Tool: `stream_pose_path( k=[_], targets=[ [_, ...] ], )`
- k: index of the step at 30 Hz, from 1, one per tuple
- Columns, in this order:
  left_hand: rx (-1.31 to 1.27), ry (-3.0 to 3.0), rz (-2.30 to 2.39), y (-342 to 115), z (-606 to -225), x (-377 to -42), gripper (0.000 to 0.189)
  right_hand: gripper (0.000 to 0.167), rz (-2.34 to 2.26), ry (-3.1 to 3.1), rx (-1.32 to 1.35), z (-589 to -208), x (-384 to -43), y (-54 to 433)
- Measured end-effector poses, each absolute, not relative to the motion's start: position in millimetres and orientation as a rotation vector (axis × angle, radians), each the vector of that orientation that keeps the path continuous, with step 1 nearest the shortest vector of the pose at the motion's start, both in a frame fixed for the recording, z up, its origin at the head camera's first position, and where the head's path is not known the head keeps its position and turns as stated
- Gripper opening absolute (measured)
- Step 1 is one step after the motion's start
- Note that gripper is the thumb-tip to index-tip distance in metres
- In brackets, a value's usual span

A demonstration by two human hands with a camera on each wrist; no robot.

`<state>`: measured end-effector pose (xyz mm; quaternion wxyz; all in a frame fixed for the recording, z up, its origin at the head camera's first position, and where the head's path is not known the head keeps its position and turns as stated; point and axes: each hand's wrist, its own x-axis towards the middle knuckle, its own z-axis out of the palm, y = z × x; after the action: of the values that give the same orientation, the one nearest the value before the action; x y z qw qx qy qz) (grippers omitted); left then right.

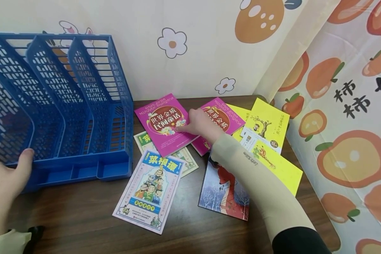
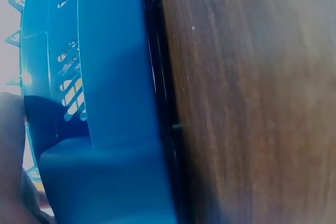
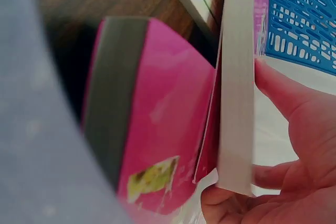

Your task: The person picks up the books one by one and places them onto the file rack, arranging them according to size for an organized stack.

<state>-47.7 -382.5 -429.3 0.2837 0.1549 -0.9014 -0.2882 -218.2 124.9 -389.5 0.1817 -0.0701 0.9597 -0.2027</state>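
My right hand (image 1: 202,123) pinches a magenta book (image 1: 160,139) by its right edge, thumb on the cover. The right wrist view shows the edge of its pages (image 3: 237,93) between thumb and fingers. A second magenta book (image 1: 220,113) lies just to the right, partly hidden behind the hand. My left hand (image 1: 6,180) grips the front left of a blue file rack (image 1: 82,164), thumb over its front edge. In the left wrist view, part of that hand (image 2: 13,156) is beside the blue plastic.
A lilac comic-cover book (image 1: 150,190) lies in front, with a green-edged book (image 1: 188,160) behind it. Yellow books (image 1: 270,118) overlap at the right, and a book with a red fox (image 1: 225,194) lies partly under my right forearm. Patterned cloth (image 1: 203,21) hangs behind the wooden table (image 1: 92,218).
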Motion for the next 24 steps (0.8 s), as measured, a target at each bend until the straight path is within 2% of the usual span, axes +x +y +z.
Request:
stream_pose_path(
  k=[9,16,24],
  targets=[
    [0.531,-2.383,-0.904,-374.5,-427.3,-48.6,0.076,0.071,-0.657,2.628,-0.089,-386.5,-221.7,123.2],
    [0.494,-2.424,-0.798,-377.4,-426.7,-47.4,0.077,0.082,-0.767,2.562,-0.107,-385.8,-221.8,125.6],
    [0.404,-2.387,-0.820,-381.1,-430.8,-50.5,0.077,0.051,-1.088,2.495,-0.053,-367.5,-210.3,133.0]
  ],
)
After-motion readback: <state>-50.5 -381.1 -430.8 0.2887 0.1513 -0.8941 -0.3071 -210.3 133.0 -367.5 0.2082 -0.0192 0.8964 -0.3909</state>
